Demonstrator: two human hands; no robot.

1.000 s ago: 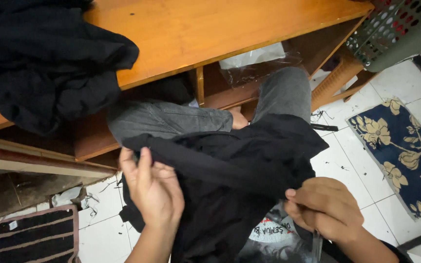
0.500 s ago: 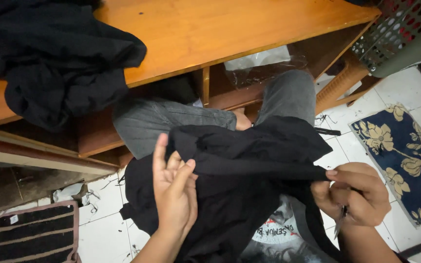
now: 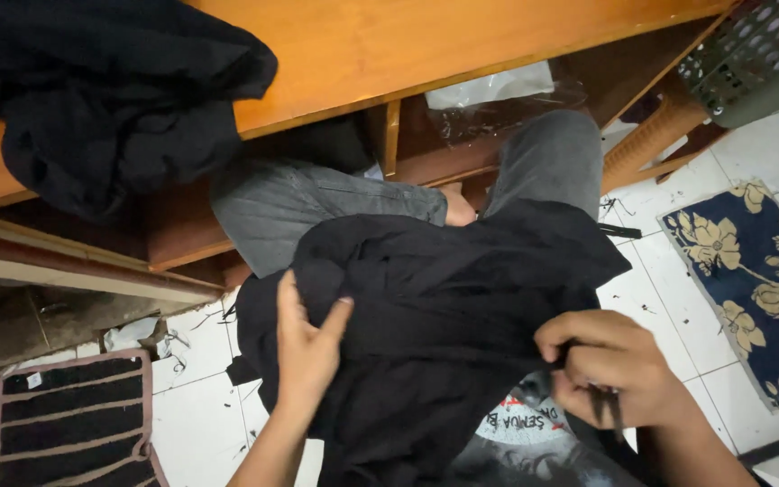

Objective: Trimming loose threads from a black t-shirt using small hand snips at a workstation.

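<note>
We are pinching the black cloth (image 3: 462,298) tighter now, right hand (image 3: 610,374) closed on its edge, left hand (image 3: 308,347) flattening, fingers spread.

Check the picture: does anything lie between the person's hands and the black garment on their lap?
Nothing visible does. The left hand lies flat on the black garment, and the right hand pinches its edge directly in its fingers.
</note>
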